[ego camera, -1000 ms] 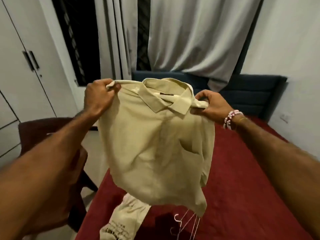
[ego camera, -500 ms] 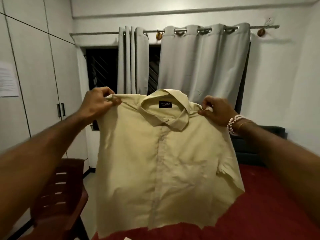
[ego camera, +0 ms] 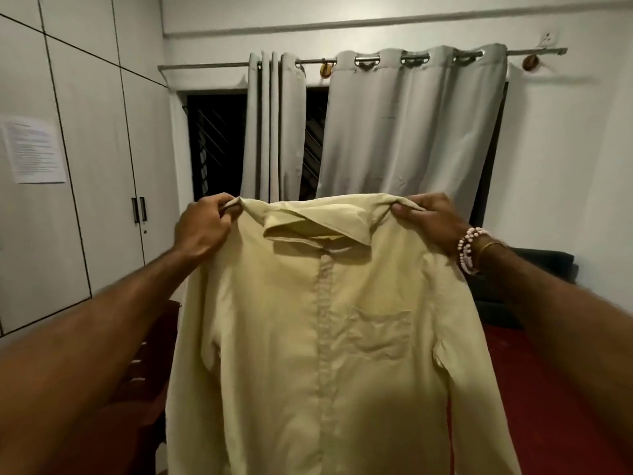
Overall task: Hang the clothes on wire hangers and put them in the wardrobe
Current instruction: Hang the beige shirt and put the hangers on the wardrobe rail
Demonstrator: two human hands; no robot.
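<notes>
A pale yellow collared shirt (ego camera: 308, 337) hangs spread out in front of me, its buttoned front and chest pocket facing me. My left hand (ego camera: 202, 226) pinches its left shoulder seam and my right hand (ego camera: 431, 219), with bead bracelets at the wrist, pinches the right shoulder. The white wardrobe (ego camera: 85, 166) stands along the left wall with its doors closed and two dark handles. No wire hanger shows in this view; the shirt hides the bed below.
A dark wooden chair (ego camera: 147, 371) stands low at the left beside the shirt. The red bed cover (ego camera: 548, 406) lies at the right, with a dark headboard (ego camera: 534, 269) behind. Grey curtains (ego camera: 404, 132) cover a dark window. A paper sheet (ego camera: 34, 149) is stuck on the wardrobe.
The shirt has been lifted off the bed and spread out at arm's length, now hanging full length. The view has tilted up, so the hangers and other garment on the bed are out of sight.
</notes>
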